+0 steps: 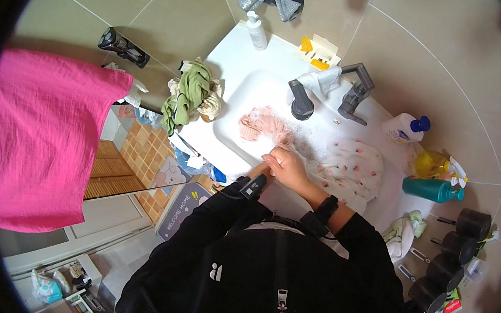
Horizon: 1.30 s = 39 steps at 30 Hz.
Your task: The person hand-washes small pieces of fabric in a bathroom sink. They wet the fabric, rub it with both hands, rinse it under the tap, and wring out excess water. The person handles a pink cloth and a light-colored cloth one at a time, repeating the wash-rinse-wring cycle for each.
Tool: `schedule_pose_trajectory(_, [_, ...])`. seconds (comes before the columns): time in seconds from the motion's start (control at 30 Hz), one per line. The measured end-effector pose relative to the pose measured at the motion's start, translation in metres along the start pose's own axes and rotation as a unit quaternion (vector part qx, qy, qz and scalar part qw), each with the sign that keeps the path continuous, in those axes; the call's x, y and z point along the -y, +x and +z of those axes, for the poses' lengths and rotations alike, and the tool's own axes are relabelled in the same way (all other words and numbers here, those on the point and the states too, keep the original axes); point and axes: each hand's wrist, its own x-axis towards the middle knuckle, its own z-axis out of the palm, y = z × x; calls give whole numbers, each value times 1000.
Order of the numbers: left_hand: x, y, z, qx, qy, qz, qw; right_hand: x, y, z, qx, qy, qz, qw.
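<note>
My two hands meet over the near side of a white washbasin (228,152). My right hand (289,168) is curled, its fingers against my left hand (262,170), which is mostly covered. Whether cloth is pinched between them is hidden. Just beyond my right knuckles lies a wet, bunched pink cloth (260,123) with suds around it. To the right, a wet white garment with a strawberry print (353,164) spreads over the basin's side. Foamy water (308,139) sits between the two fabrics.
A dark faucet (355,96) and a dark knob-like fitting (302,102) stand at the back. Bottles line the right rim, including a teal bottle (428,189) and a yellow spray bottle (433,164). Green and cream clothes (193,90) are heaped at left. A pink towel (49,137) hangs nearby.
</note>
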Motion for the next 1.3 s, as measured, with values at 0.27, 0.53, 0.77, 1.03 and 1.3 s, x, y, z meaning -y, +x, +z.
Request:
schedule_pose_trajectory(0.27, [4, 52, -51, 205, 45, 196, 958, -17, 10, 15, -100, -164, -44, 980])
schedule_pose_trajectory(0.53, [-5, 21, -11, -61, 242, 176, 952, -102, 32, -25, -66, -51, 210, 974])
schedule_pose_trajectory(0.77, [-4, 8, -11, 41, 312, 184, 931, -93, 32, -11, -86, 16, 130, 988])
schedule_pose_trajectory(1.03, [-62, -16, -9, 146, -55, 82, 984, 34, -2, -14, -24, -115, -89, 989])
schedule_pose_trajectory(1.3, [-25, 28, -36, 69, 13, 172, 982, 1, 13, 5, -64, -226, 29, 972])
